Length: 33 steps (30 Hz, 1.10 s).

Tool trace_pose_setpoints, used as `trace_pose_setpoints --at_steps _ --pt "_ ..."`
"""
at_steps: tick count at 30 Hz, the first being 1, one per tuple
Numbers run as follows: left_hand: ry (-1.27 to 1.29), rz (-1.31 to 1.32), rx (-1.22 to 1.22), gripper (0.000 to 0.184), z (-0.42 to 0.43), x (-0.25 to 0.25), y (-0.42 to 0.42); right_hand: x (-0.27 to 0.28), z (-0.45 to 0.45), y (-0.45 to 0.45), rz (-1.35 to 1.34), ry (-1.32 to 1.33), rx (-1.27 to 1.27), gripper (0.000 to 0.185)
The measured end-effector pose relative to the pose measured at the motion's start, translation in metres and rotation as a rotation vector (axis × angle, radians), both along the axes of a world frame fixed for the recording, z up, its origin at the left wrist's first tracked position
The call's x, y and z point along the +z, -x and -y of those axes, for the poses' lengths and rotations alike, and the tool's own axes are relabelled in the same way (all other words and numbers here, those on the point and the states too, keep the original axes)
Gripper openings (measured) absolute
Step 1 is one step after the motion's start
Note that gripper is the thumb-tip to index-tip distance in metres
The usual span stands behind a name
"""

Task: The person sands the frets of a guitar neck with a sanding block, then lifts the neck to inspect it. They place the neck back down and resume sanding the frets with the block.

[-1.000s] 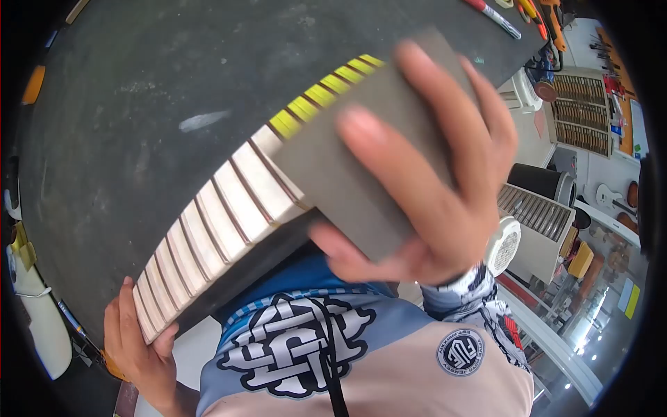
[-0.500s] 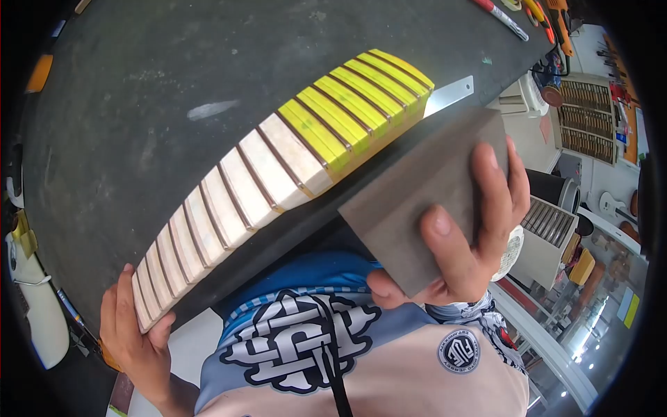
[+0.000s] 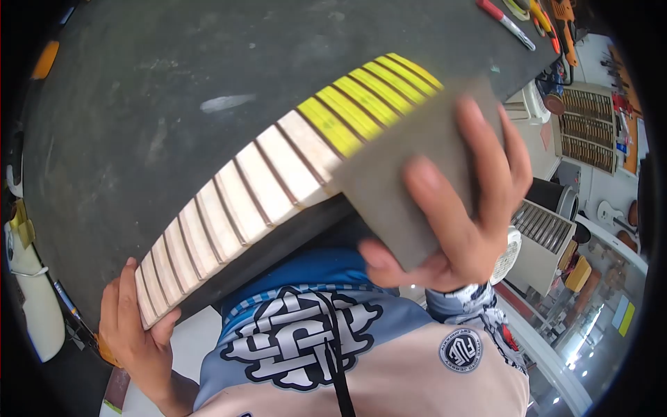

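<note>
A guitar neck [image 3: 253, 182] slants across the view, its fretboard covered between the dark frets by cream tape and, at the far end, by yellow tape [image 3: 347, 108]. My left hand [image 3: 142, 337] is closed around its near left end, thumb on one side and fingers on the other. My right hand [image 3: 476, 229] grips a flat grey block [image 3: 392, 198], fingers and thumb spread over its face. The block is blurred and overlaps the near side of the yellow-taped frets; whether it touches them I cannot tell.
A dark worktable [image 3: 139, 104] lies beneath, with a red and white marker [image 3: 506, 24] near its far right edge. Orange-handled tools [image 3: 545, 21] sit at that corner. On the right are metal racks [image 3: 587, 125], a drawer of strips [image 3: 542, 226] and a white guitar body [image 3: 615, 210].
My right hand has moved the grey block up and left, so it covers part of the yellow-taped side. A metal strip beyond the neck is hidden now. My left hand keeps its hold.
</note>
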<state>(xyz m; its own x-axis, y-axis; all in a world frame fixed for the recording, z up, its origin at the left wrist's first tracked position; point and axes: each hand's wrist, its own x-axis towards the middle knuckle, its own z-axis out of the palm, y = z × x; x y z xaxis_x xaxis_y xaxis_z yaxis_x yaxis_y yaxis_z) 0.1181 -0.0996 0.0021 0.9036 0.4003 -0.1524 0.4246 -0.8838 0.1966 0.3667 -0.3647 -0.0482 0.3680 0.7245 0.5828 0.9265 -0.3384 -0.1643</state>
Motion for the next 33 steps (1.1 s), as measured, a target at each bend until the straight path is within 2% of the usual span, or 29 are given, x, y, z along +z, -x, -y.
trace_pose_setpoints --at_steps 6,11,17,27,33 --pt "-0.046 0.071 -0.05 0.082 -0.003 -0.007 -0.001 0.0 0.022 0.023 0.007 -0.06 -0.122 0.064" --pt "-0.077 0.06 -0.046 0.082 -0.001 -0.006 -0.002 -0.003 0.006 0.012 0.006 -0.042 -0.039 0.061" --pt "0.0 0.015 -0.006 0.08 -0.001 -0.001 -0.003 -0.003 -0.029 -0.026 0.113 -0.026 0.113 0.061" --pt "-0.043 0.068 -0.048 0.082 -0.003 -0.005 -0.004 0.015 0.01 0.019 -0.057 0.047 -0.08 0.059" --pt "-0.055 0.078 -0.046 0.081 -0.002 -0.006 -0.003 0.004 -0.013 -0.002 0.023 -0.015 0.01 0.056"
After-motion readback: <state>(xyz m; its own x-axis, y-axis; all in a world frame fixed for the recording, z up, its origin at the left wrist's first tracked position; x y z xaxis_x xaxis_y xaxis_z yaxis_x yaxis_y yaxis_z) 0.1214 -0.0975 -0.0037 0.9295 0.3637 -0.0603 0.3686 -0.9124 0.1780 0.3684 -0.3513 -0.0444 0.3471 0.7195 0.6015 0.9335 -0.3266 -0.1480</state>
